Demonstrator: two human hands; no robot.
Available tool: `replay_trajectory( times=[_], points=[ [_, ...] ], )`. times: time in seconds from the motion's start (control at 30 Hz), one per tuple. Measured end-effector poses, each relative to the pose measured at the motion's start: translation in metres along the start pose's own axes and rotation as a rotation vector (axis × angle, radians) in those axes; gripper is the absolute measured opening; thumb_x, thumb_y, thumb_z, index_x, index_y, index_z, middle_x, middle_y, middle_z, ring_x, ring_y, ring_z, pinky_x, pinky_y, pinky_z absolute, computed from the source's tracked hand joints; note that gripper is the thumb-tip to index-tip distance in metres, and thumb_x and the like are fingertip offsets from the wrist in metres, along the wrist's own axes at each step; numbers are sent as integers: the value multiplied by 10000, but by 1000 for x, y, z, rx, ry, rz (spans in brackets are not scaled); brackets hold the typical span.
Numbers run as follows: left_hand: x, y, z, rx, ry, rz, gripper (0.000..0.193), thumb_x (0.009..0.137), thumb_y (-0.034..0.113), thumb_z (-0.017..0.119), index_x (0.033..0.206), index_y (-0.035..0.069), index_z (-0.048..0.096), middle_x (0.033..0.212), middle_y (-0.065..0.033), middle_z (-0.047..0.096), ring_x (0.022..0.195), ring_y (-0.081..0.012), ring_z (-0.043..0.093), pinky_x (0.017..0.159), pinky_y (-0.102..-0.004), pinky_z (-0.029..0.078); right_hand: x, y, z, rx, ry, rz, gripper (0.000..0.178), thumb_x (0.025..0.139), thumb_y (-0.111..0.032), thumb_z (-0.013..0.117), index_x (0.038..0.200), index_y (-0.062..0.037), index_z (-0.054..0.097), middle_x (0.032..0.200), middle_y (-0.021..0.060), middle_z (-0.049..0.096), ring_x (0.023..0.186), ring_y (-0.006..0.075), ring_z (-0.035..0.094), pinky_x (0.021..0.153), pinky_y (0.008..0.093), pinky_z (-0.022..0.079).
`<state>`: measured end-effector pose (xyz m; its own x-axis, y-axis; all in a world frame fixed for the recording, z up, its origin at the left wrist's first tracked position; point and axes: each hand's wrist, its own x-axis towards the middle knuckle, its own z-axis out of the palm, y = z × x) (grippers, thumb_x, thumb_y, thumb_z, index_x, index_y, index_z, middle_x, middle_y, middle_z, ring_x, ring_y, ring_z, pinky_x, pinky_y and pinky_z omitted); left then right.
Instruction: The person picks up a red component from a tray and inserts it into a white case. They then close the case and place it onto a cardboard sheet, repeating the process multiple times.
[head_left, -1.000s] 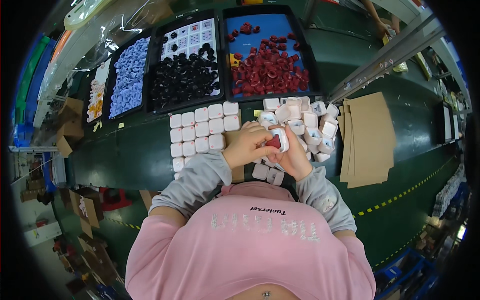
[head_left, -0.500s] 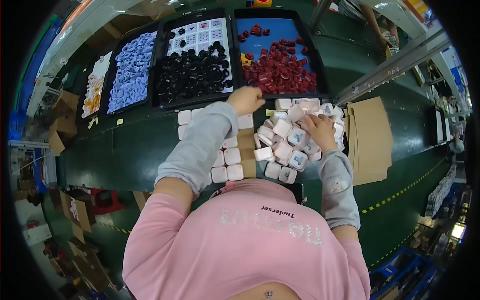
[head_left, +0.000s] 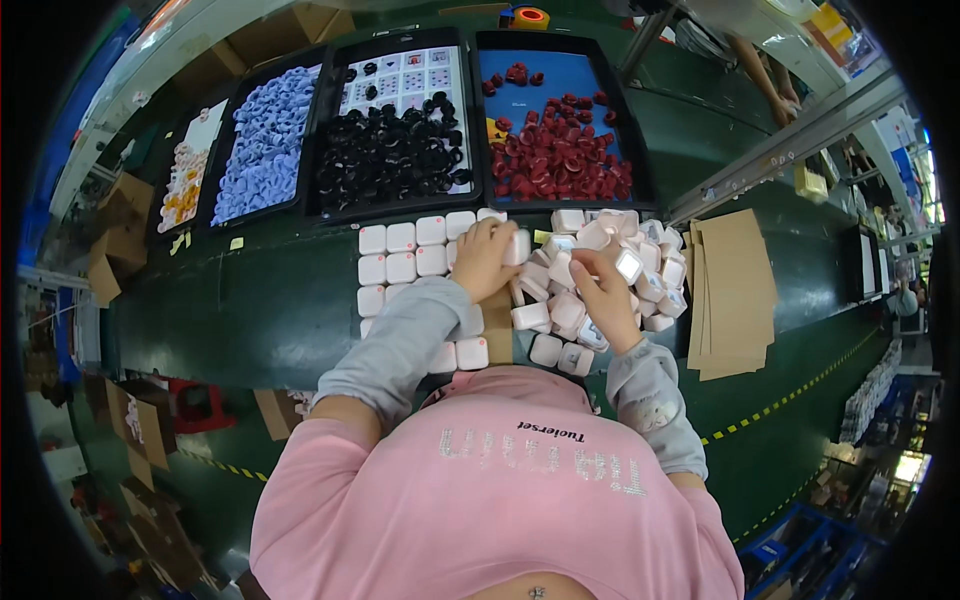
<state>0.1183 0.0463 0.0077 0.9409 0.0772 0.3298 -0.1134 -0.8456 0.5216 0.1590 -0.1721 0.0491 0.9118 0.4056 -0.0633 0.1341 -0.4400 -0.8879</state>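
Against left fingers (head_left: 498,238), pale box (head_left: 518,246)

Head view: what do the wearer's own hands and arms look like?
The left hand and right hand show no gloves. Loose light-grey sleeve covers, gathered at the wrists, cover the forearms; the right one bears a pale patch. Above are pink sleeves.

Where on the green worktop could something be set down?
Left of the rows of square white boxes, nearer than the small blue pieces; also right of the flat brown cardboard sheets. Crowded: the jumbled pale boxes around the right hand.
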Motion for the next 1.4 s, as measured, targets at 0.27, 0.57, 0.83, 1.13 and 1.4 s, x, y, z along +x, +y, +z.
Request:
replay_trajectory(
  times=[0.27,0.57,0.83,1.13,1.4],
  points=[
    [-19,46,-64,-804,-325,-222,680,858,326,649,1395,1,388,921,-147,674,787,-183,658,701,-280,507,-27,-48,32,297,-167,-231,574,985,-281,483,1440,-15,254,1369,139,403,1210,210,440,1016,309,352],
    [-37,63,-63,-864,-300,-201,523,839,77,587,1338,1,451,877,-123,673,760,-138,637,670,-273,500,-45,-33,49,260,-45,-212,481,985,-247,454,1378,4,337,1359,180,413,1264,267,403,1064,339,290],
    [-45,75,-65,-610,-409,-137,446,822,83,536,1265,31,519,842,-127,652,680,-172,609,625,-277,480,-60,-24,43,109,29,-315,432,988,-326,432,1294,-20,429,1070,139,553,965,250,562,865,364,450],
    [-46,103,-79,-300,-227,153,185,827,250,654,942,106,634,828,-65,591,854,-249,554,815,-388,373,-74,-20,27,1041,-193,319,426,999,-371,353,1297,-86,461,1025,52,550,871,146,545,705,281,460],
    [-57,88,-57,-353,-208,288,233,788,301,714,879,101,636,821,-31,573,834,-225,529,809,-363,348,-83,-17,31,653,1,153,410,1011,-364,369,1226,-39,497,1145,72,476,1054,145,466,957,265,345]
  ],
)
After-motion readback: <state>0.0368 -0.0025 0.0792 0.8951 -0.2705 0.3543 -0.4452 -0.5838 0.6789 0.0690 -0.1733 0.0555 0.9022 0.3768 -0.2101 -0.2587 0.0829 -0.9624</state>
